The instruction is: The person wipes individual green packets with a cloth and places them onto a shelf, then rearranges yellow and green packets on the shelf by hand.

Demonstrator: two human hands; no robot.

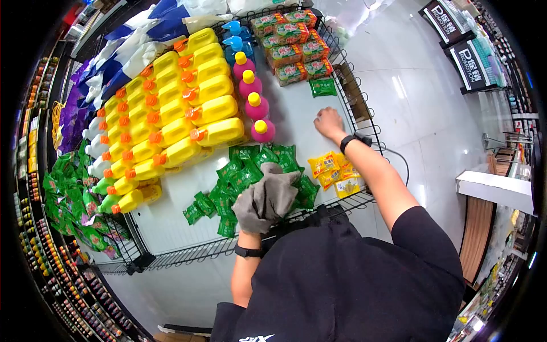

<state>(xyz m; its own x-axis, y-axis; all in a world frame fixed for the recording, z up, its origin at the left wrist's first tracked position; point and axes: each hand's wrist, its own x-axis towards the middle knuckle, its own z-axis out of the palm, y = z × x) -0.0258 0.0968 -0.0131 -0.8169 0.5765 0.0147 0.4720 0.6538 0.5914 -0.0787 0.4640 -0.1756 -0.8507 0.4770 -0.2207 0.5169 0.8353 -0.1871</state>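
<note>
On the head view, the left hand (249, 232) clutched a grey cloth (268, 194) just over the green packets (236, 174) on the white shelf (296, 108). The right hand (329, 122) lay knuckles-up on bare shelf beyond the yellow packets (333, 171) (fingers curled, and whether they gripped anything I couldn't tell).

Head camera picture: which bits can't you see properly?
1. Left hand: head view, mostly wrapped in the grey cloth.
2. Green packets: head view, some under the cloth, print too small.
3. Right hand: head view, fingers curled on the white table, anything beneath hidden.
4. Left-edge shelves: head view, blurred, cut off.
</note>
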